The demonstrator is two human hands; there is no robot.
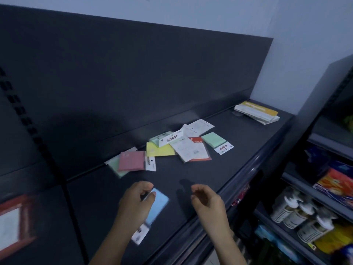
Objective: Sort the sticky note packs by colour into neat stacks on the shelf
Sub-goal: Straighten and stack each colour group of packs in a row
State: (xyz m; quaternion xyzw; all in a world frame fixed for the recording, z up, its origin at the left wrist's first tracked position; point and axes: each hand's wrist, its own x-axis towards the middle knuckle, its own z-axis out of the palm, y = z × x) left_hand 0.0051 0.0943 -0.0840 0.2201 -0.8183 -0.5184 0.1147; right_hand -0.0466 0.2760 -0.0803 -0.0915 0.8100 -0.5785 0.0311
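Observation:
A blue sticky note pack (157, 206) lies near the front of the dark shelf (238, 142), and my left hand (134, 203) holds it with thumb and curled fingers at its far end. My right hand (207, 200) hovers to its right, fingers loosely curled, holding nothing. Farther back lies a loose pile: a pink pack (131, 161) on top of a green pack (114, 166), a yellow pack (159, 150), a red pack (198, 148) partly under a white-backed pack (188, 149), a green pack (214, 140), and several more overlapping ones.
A stack of flat yellow and white packs (257, 112) sits at the shelf's far right corner. The dark back panel (133, 73) rises behind. To the right, lower shelves hold bottles (298, 213) and colourful packets (336, 184). A red-framed label (13, 220) is at the left.

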